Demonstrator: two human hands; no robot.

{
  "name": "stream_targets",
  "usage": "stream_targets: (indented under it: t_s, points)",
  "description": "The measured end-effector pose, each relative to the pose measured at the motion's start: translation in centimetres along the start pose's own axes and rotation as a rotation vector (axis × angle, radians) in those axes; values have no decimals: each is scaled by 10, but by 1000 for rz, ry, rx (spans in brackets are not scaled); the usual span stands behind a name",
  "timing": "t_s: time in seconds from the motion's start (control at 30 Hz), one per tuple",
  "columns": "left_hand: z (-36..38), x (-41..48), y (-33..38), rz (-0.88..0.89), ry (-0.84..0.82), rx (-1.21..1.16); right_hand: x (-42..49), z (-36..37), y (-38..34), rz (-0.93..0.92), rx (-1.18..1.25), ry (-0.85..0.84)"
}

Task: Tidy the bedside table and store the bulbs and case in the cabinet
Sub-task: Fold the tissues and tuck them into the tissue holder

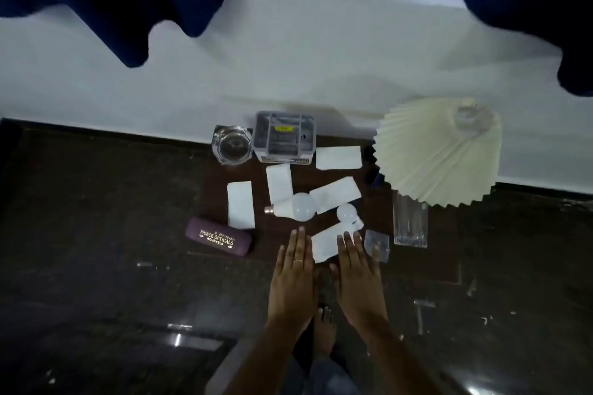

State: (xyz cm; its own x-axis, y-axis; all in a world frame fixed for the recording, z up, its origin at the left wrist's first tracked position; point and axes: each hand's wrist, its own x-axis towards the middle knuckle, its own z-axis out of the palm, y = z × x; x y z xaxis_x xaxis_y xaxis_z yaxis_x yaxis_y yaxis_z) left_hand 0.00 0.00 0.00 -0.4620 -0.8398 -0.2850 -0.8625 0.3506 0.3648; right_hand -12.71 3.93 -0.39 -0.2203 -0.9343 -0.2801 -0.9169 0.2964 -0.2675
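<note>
1. So — both our hands are empty: left hand [293, 269] and right hand [357, 266] hover flat, fingers extended and close together, clamped on nothing, at the near edge of the small dark wooden bedside table [211, 189].
2. Task items all sit on the tabletop: large white frosted bulb with a metal bayonet cap [293, 207] lies on its side mid-table, cap pointing left; small white round bulb [348, 213] just right of it, nearer our right fingertips; maroon oblong glasses case with gold lettering [219, 237] at the near-left corner.
3. Handling, our read: bulbs are light, smooth and round — they will roll and slip. Take each around the globe with a cupped palm, or at the neck where globe meets base; gentle pressure only, as we can't tell glass from plastic.
4. Case looks rigid with a matte, grippy skin; span its short width from above, one hand is enough.
5. Clutter: several white folded paper slips [240, 208] scattered flat, one partly under the large bulb, one under our right fingertips. Thin and limp — slide to an edge before pinching.
6. Also there: faceted clear glass ashtray [232, 146], grey plastic box with a yellow label [284, 136], clear crinkly plastic packets [410, 221], cream pleated paper lampshade [436, 151] overhanging the right side.
7. Cabinet is not in view.
</note>
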Motion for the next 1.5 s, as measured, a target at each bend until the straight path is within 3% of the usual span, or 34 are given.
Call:
stream_targets:
  t_s: [0.07,0.13,0.33,0.53,0.77,1.13,1.27,1.4,1.5]
  points:
    - [12,0,-3,-73,-169,-124,4,4,0,16,-27,25]
    - [20,2,-6,-158,-238,-233,6,9,3,45,-48,1]
    - [27,23,-4,-300,-207,-439,20,27,14,69,-69,-157]
    - [23,39,-3,-355,-186,-527,24,36,11,86,-46,-172]
    - [17,39,-6,-334,-59,-448,16,29,-4,5,-3,-88]
    - [-36,54,-1,-129,98,-243,17,-23,-11,-195,61,8]
    - [-61,66,-5,-91,189,-233,31,-49,-18,-199,230,91]
    - [-92,85,-9,-63,297,-241,59,-80,-29,3,620,250]
    - [-113,104,-16,-46,346,-251,94,-97,-37,129,864,191]
